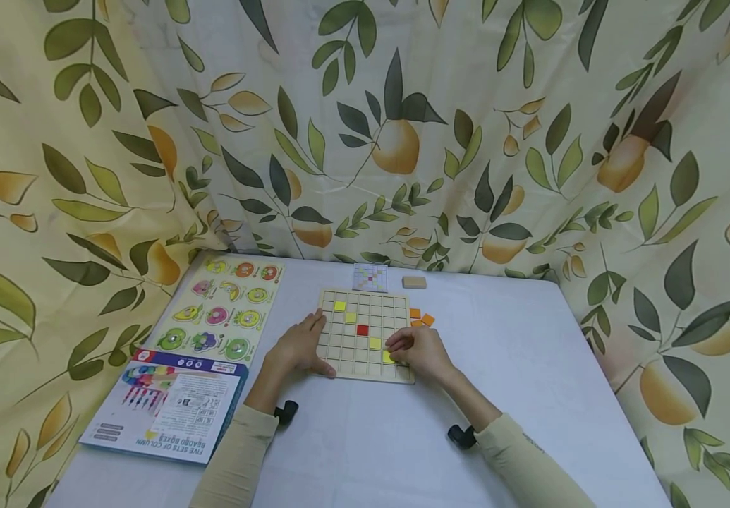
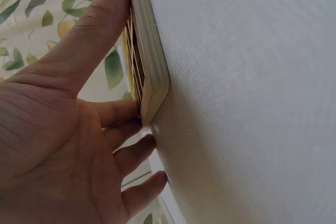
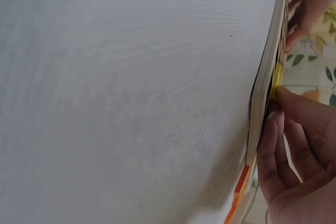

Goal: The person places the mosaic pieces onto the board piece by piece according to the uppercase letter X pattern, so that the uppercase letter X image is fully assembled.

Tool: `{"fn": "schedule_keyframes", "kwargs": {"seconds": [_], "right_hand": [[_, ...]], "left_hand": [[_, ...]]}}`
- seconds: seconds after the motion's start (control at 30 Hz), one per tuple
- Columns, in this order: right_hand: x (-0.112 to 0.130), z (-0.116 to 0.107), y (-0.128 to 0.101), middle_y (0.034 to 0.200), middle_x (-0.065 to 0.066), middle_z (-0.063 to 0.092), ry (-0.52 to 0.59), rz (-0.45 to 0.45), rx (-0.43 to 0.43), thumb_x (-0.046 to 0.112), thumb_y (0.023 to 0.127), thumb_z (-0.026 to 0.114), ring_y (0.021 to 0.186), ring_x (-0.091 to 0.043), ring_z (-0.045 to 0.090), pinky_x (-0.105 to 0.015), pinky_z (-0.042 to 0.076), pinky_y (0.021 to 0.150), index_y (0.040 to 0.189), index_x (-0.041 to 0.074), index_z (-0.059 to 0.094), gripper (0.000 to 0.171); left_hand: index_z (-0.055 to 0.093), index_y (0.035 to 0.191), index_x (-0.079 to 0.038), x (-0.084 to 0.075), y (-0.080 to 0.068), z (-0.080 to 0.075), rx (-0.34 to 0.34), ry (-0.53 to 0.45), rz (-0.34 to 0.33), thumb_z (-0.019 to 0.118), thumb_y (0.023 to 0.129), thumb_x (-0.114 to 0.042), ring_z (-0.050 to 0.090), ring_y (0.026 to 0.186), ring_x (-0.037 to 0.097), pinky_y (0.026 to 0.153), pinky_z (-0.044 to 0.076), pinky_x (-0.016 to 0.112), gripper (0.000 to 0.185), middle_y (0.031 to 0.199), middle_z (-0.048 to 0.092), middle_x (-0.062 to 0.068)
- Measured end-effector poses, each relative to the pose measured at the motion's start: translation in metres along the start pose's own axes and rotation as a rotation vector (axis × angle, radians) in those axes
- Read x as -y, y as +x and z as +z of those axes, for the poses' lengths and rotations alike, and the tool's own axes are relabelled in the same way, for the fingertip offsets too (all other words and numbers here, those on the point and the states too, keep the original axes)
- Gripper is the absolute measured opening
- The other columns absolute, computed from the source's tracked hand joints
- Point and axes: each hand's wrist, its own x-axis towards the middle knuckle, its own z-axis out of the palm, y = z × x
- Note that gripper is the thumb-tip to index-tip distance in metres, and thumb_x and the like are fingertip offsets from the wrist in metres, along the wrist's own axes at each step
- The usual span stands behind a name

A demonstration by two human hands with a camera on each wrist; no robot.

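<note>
A square wooden grid board (image 1: 345, 360) lies on the white table. Yellow tiles (image 1: 340, 306) and a red tile (image 1: 362, 330) form a diagonal line in its cells. My left hand (image 1: 301, 346) rests against the board's left side, thumb near the front corner; in the left wrist view its thumb and fingers (image 2: 134, 156) are spread along the edge. Over the board's near right part, my right hand (image 1: 422, 353) pinches a yellow tile (image 1: 388, 358) at a cell. The right wrist view shows the thumb on this yellow tile (image 3: 279, 74); its underside is hidden.
Loose orange tiles (image 1: 427, 319) lie by the board's right edge. Behind it are a small pattern card (image 1: 369, 277) and a wooden block (image 1: 414, 282). A fruit picture sheet (image 1: 212, 300) and a printed box (image 1: 168, 406) lie at left. Patterned curtains (image 1: 365, 197) surround the table.
</note>
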Motion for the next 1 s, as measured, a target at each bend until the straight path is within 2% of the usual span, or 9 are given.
{"fn": "schedule_keyframes", "kwargs": {"seconds": [0.33,0.6,0.77,0.9,1.0], "right_hand": [[-0.003,-0.016,0.000,0.089,0.002,0.077,-0.004,0.029,-0.017,0.004,0.085,0.086,0.081,-0.013,0.073,-0.026,0.061,0.072,0.104,0.007,0.079,0.021],[-0.013,-0.036,0.005,0.091,-0.004,0.079,-0.081,0.038,-0.157,-0.001,0.086,0.080,0.081,-0.016,0.074,-0.027,0.059,0.070,0.105,0.003,0.079,0.019],[-0.020,-0.047,0.010,0.103,-0.010,0.078,-0.134,0.099,-0.219,0.000,0.088,0.078,0.086,-0.021,0.073,-0.032,0.058,0.069,0.108,0.004,0.079,0.021],[-0.029,-0.053,0.015,0.116,-0.013,0.075,-0.154,0.158,-0.222,0.004,0.091,0.078,0.094,-0.025,0.072,-0.033,0.059,0.071,0.115,0.004,0.077,0.024],[-0.035,-0.056,0.019,0.119,-0.014,0.074,-0.173,0.182,-0.229,0.006,0.092,0.077,0.095,-0.026,0.073,-0.031,0.058,0.070,0.117,0.004,0.076,0.026]], "left_hand": [[0.027,0.164,0.000,-0.001,-0.001,-0.001,0.003,-0.017,0.000,0.097,0.065,-0.053,0.020,0.159,0.035,0.127,0.024,0.051,0.132,0.173,0.017,0.016],[0.027,0.164,0.000,-0.001,-0.001,0.000,-0.001,-0.002,0.004,0.096,0.065,-0.054,0.020,0.159,0.035,0.127,0.025,0.051,0.132,0.173,0.017,0.016],[0.027,0.164,-0.001,-0.001,-0.001,-0.001,-0.006,0.000,0.003,0.096,0.065,-0.054,0.020,0.159,0.035,0.127,0.025,0.051,0.132,0.174,0.017,0.016],[0.027,0.164,-0.001,-0.002,-0.002,0.000,-0.004,-0.005,0.004,0.096,0.066,-0.054,0.020,0.159,0.035,0.127,0.025,0.051,0.131,0.174,0.017,0.016],[0.027,0.164,-0.001,-0.003,-0.002,-0.001,-0.003,-0.009,0.003,0.096,0.066,-0.053,0.021,0.159,0.035,0.127,0.025,0.051,0.131,0.173,0.017,0.016]]}}
